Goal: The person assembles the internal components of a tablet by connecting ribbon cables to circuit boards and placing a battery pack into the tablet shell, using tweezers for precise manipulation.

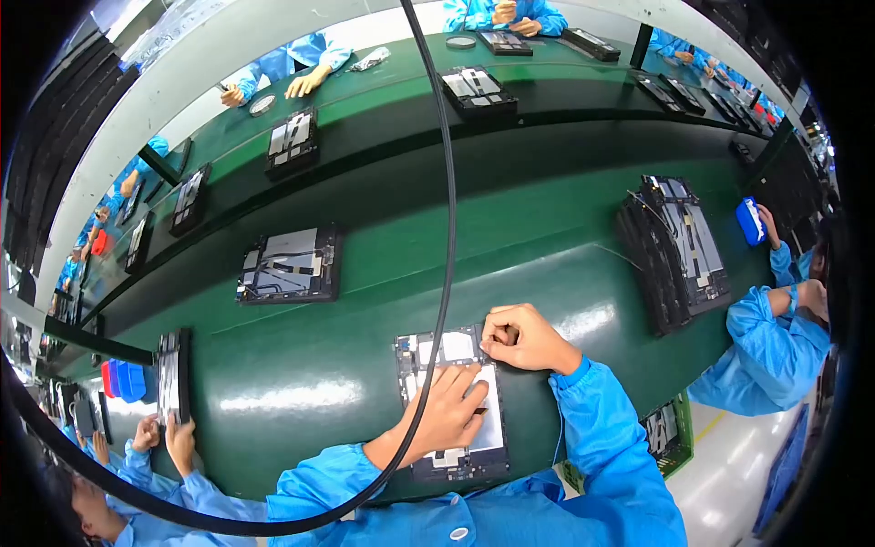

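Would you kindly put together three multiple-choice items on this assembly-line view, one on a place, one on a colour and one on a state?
1. Where does the left hand rest?
A. On the opened tablet in front of the person
B. On the blue tray
C. On the stack of tablets at the right

2. What colour is the belt surface?
A. Grey
B. Green
C. Yellow

3. How is the right hand held?
A. Flat and spread
B. Lifted clear of the tablet
C. Curled, fingers pinched at the tablet's upper edge

Answers:
1. A, since the palm and fingers lie on the opened tablet.
2. B, since the belt is glossy green all along the line.
3. C, since the fingers are bent in over the top right corner of the tablet.
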{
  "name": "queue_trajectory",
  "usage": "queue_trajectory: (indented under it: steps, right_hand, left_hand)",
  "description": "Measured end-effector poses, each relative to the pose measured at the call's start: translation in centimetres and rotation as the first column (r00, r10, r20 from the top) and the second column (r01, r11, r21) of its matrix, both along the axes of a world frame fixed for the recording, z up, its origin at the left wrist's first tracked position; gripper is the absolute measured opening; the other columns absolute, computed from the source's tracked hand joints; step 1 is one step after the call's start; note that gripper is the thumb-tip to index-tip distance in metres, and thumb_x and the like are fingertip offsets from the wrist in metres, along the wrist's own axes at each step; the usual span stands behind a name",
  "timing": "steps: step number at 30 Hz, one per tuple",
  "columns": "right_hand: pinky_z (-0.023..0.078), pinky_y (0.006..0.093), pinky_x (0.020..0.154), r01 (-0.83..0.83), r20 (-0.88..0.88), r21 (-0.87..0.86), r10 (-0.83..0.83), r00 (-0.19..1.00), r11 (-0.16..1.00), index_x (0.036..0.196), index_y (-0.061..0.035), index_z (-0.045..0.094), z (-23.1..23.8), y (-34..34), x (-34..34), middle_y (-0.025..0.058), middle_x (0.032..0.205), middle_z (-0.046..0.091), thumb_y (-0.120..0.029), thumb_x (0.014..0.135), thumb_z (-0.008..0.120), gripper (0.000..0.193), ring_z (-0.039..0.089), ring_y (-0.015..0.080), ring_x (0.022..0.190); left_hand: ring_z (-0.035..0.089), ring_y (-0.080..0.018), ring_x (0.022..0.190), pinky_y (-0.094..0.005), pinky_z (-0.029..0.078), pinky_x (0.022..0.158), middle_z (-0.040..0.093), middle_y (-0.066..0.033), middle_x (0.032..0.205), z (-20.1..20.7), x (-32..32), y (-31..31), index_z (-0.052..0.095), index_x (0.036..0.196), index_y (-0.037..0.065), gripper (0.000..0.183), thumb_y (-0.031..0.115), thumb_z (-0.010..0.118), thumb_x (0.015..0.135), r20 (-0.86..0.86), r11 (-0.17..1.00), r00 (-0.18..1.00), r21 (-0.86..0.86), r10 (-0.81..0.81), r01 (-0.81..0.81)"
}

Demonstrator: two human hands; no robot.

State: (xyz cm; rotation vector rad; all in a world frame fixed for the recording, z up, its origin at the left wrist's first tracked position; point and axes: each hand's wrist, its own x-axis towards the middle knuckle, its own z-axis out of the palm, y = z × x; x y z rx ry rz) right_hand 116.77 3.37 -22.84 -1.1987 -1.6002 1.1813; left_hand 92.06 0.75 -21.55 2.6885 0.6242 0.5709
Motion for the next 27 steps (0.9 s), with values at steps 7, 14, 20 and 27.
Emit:
queue_trajectory:
  steps: [7, 14, 20, 27]
  right_hand:
    - [0.037, 0.0306, 0.057, 0.044, 0.036, 0.094, -0.048, 0.998, 0.995, 0.098, -0.0055, 0.086, -0.9, 0.1, -0.3, 0.0016, 0.072, 0.052, -0.01, 0.089, 0.09, 0.011, 0.049, 0.0094, 0.066]
    - [0.032, 0.0343, 0.057, 0.061, 0.039, 0.117, -0.066, 0.997, 0.991, 0.1, -0.0095, 0.09, -1.3, 0.2, -0.9, 0.0014, 0.069, 0.049, -0.011, 0.086, 0.092, 0.014, 0.045, 0.0117, 0.063]
    - [0.032, 0.0346, 0.056, 0.075, 0.045, 0.149, -0.083, 0.996, 0.986, 0.101, -0.0091, 0.09, -1.4, 0.0, -0.9, 0.0029, 0.068, 0.048, -0.012, 0.086, 0.092, 0.016, 0.044, 0.0128, 0.062]
    - [0.034, 0.0364, 0.056, 0.088, 0.068, 0.171, -0.1, 0.993, 0.981, 0.101, -0.0089, 0.089, -2.0, 0.0, -1.1, 0.0044, 0.068, 0.048, -0.014, 0.087, 0.092, 0.016, 0.046, 0.0154, 0.062]
  left_hand:
    - [0.066, -0.0348, 0.113, -0.0466, 0.051, 0.094, 0.068, -0.0176, 0.131, -0.8, 0.0, -0.4, 0.071, 0.123, 0.003, 0.053, 0.018, 0.081, 0.072, 0.05, 0.993, 0.998, 0.107, 0.038, -0.044]
    - [0.065, -0.0343, 0.114, -0.0475, 0.051, 0.094, 0.068, -0.0164, 0.134, -0.6, 0.0, -0.5, 0.072, 0.128, 0.004, 0.058, 0.021, 0.082, 0.073, 0.0, 0.991, 0.997, 0.102, 0.083, -0.082]
    - [0.064, -0.0352, 0.113, -0.0478, 0.05, 0.092, 0.068, -0.0171, 0.135, -0.7, 0.2, -0.6, 0.072, 0.129, 0.005, 0.06, 0.022, 0.082, 0.073, -0.02, 0.989, 0.997, 0.123, 0.079, -0.076]
    - [0.065, -0.0319, 0.11, -0.0451, 0.05, 0.088, 0.07, -0.0136, 0.137, -0.7, 0.2, -0.8, 0.073, 0.134, 0.006, 0.065, 0.021, 0.081, 0.071, -0.03, 0.982, 0.995, 0.164, 0.096, -0.09]
